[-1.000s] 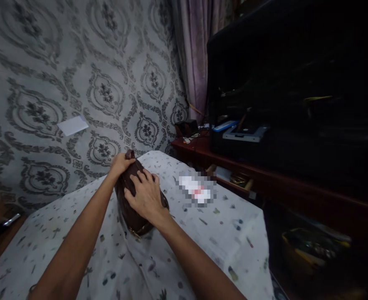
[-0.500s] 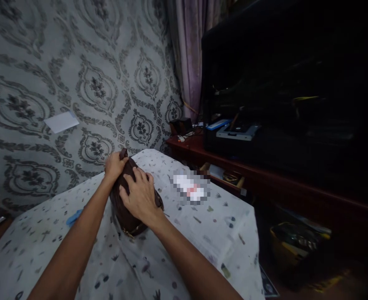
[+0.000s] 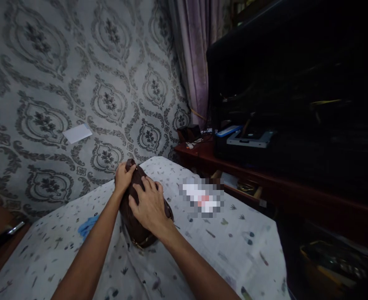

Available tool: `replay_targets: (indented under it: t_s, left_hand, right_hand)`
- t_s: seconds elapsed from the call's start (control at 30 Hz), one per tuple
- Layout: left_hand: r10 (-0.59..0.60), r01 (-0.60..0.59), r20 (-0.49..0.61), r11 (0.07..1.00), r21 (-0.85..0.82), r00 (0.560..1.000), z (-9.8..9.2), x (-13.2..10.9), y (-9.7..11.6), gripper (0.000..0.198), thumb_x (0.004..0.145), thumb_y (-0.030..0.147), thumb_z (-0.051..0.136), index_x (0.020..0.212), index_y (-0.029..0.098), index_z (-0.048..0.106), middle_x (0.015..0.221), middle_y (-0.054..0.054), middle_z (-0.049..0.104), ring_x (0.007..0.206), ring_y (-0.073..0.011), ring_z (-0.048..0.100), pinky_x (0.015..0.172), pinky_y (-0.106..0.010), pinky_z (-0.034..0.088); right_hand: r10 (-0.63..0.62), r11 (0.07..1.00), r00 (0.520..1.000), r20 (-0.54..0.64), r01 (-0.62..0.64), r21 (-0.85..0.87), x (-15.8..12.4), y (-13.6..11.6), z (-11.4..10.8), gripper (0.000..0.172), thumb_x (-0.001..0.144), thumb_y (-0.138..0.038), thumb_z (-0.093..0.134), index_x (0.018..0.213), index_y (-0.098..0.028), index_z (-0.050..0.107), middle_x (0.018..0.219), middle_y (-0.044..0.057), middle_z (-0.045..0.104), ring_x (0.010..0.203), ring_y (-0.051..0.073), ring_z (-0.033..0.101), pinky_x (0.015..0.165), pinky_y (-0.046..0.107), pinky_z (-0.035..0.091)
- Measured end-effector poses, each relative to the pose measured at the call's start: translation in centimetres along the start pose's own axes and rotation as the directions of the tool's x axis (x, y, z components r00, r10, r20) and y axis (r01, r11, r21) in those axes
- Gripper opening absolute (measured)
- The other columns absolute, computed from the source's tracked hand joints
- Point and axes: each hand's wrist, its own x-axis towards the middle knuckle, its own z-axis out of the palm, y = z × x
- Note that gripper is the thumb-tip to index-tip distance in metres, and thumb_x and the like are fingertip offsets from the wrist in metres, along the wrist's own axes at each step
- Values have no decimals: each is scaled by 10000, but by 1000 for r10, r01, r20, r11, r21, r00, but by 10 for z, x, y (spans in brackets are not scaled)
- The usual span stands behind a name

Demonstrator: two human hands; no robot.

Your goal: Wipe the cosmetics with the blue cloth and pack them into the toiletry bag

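Note:
A dark brown bag [image 3: 129,216] with gold-coloured metal parts lies on a white patterned cloth [image 3: 234,250]. At the bag's far end, my left hand [image 3: 123,177] grips it beside a small loop, with the thumb on top. My right hand [image 3: 149,204] rests on the bag's upper side, its fingers spread and slightly bent. Under the right palm, part of the bag is hidden. Left of my left forearm is a crumpled blue cloth [image 3: 88,226].
A pixelated white and pink item [image 3: 201,198] lies right of the bag. Beyond the cloth stand a dark red desk [image 3: 202,156], an open drawer [image 3: 234,182] and a large black screen [image 3: 281,83]. A white card [image 3: 77,133] is on the patterned wall.
The whole view has shifted, so things appear further right and slightly lower. Both hands keep nearly the same places on the bag.

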Motion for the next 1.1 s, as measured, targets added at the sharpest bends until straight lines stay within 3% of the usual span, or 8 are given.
replay_targets:
  t_s: [0.23,0.37,0.5,0.6,0.77,0.93,1.1]
  left_hand:
    - [69,-70,-16,993,-93,997,-2,-5,11,162,773,368,646,750,207,651,955,-70,688,1082,-270,588,1008,-391,435]
    - [56,-60,-32,989,-133,998,-15,-15,12,186,759,318,655,908,212,688,1072,-59,692,1141,-252,573,1059,-367,396]
    - [-76,47,-191,988,-150,979,-29,-51,1,294,757,307,640,1037,223,608,1146,-67,624,1157,-240,534,1022,-358,398]
    - [-212,165,-260,968,-191,942,-31,-84,-7,325,776,433,631,1004,215,554,1000,-48,586,984,-216,556,891,-342,449]
    - [-356,305,-155,911,-277,922,-30,-109,-6,423,720,546,689,933,207,553,811,14,554,740,-152,548,669,-266,463]
    - [-444,416,-7,845,-337,896,-41,-102,3,417,656,524,728,853,195,563,703,33,529,616,-133,543,484,-205,415]
    - [-473,458,65,795,-397,879,-45,-99,11,408,610,482,707,856,195,553,721,23,548,615,-144,560,426,-213,450]
  right_hand:
    - [3,1000,1000,2,-3,7,-1,1,-1,383,964,-369,480,1271,-191,624,1472,153,523,1371,302,430,1135,502,290]
    - [10,1000,1000,18,-10,17,0,0,-2,414,979,-346,454,1330,-179,595,1496,167,497,1398,302,406,1148,502,273]
    - [2,1000,1000,18,-2,16,0,1,-2,414,985,-337,452,1333,-168,599,1488,180,503,1397,307,406,1141,502,277]
    - [-1,1000,1000,-8,1,14,0,1,0,397,980,-328,467,1311,-164,617,1466,185,524,1377,310,426,1123,497,293]
    - [-17,1000,998,-60,17,8,0,3,8,390,975,-311,483,1305,-161,627,1453,188,539,1368,314,442,1114,500,303]
    - [-26,1000,996,-82,24,-17,1,5,15,383,961,-307,511,1293,-168,642,1455,184,543,1368,315,453,1108,505,313]
    - [-30,999,995,-99,26,-43,1,6,17,372,964,-291,505,1285,-170,648,1440,187,558,1358,306,469,1097,497,326]
